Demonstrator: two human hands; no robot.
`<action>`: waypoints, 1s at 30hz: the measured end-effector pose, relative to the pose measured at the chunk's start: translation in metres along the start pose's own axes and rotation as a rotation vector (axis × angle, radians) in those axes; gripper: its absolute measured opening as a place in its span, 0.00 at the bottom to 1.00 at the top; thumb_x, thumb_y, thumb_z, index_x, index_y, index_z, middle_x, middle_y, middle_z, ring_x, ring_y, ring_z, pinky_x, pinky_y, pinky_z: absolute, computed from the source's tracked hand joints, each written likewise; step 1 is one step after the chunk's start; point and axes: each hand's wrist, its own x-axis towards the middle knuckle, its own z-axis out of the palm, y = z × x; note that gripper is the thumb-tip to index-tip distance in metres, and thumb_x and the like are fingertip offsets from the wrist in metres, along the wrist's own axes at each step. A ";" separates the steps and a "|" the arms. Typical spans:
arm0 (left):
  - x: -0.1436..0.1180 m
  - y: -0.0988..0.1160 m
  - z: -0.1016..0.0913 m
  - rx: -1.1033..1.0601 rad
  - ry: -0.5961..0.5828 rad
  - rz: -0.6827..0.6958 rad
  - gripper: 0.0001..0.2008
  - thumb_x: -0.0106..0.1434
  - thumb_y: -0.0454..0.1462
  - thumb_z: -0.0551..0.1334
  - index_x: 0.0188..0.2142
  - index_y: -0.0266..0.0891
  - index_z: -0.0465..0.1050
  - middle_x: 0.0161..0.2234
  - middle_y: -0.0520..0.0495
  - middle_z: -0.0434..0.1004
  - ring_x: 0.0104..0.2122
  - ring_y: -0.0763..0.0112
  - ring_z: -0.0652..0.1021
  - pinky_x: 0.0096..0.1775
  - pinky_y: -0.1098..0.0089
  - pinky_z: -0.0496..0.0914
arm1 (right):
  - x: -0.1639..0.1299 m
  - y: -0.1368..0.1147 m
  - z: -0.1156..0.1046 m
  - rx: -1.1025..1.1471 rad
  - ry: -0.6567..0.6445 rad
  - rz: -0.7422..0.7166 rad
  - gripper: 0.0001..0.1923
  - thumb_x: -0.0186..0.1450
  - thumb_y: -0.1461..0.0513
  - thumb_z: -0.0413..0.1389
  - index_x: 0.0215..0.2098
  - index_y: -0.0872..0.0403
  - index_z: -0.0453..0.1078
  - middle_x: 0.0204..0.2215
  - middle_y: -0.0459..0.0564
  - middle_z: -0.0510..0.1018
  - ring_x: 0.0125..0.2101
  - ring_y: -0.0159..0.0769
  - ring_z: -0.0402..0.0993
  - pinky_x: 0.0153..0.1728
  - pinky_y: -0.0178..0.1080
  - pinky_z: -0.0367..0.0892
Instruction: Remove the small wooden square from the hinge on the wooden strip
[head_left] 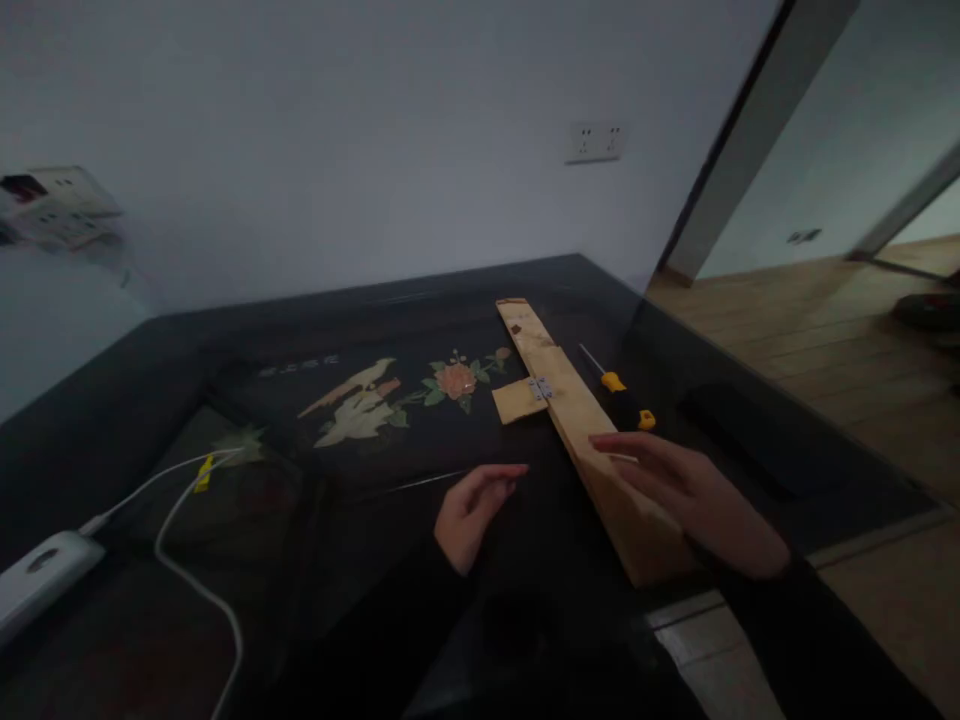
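A long wooden board (574, 405) lies lengthwise on the dark table, its near end close to the table's front edge. A metal hinge (540, 389) joins it to a small wooden piece (519, 402) sticking out on its left. My right hand (686, 490) is over the near part of the board, fingers stretched out and nothing in them; whether it touches the wood I cannot tell. Left of the board, my left hand (476, 508) is held with fingers extended and empty. A screwdriver (619, 392) with a yellow and black handle rests right of the board.
The glossy dark table (420, 530) bears a bird-and-flower inlay (405, 400). At the left lie a white power strip (52, 570) and its white cable (199, 590) with a yellow tag. A dark flat object (750, 440) sits at the right. A wall socket (596, 142) is behind.
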 end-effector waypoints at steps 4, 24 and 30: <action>0.013 0.000 0.021 -0.085 0.072 -0.060 0.10 0.55 0.37 0.62 0.37 0.36 0.75 0.45 0.41 0.75 0.51 0.58 0.70 0.56 0.57 0.56 | 0.035 0.023 -0.022 0.126 0.144 0.001 0.22 0.57 0.50 0.54 0.46 0.53 0.67 0.50 0.52 0.71 0.53 0.41 0.65 0.57 0.45 0.59; 0.070 -0.031 0.101 -0.224 0.084 0.040 0.22 0.43 0.26 0.59 0.40 0.39 0.65 0.45 0.48 0.70 0.51 0.62 0.68 0.51 0.65 0.61 | 0.075 0.055 -0.006 0.430 0.044 0.067 0.34 0.54 0.53 0.56 0.56 0.56 0.56 0.59 0.56 0.59 0.59 0.39 0.57 0.61 0.45 0.53; 0.068 -0.026 0.091 -0.241 0.091 0.061 0.20 0.42 0.27 0.59 0.38 0.40 0.66 0.44 0.48 0.71 0.49 0.62 0.69 0.50 0.64 0.61 | 0.077 0.051 0.001 0.470 0.036 0.083 0.33 0.52 0.55 0.58 0.54 0.56 0.59 0.58 0.57 0.60 0.58 0.40 0.58 0.60 0.46 0.53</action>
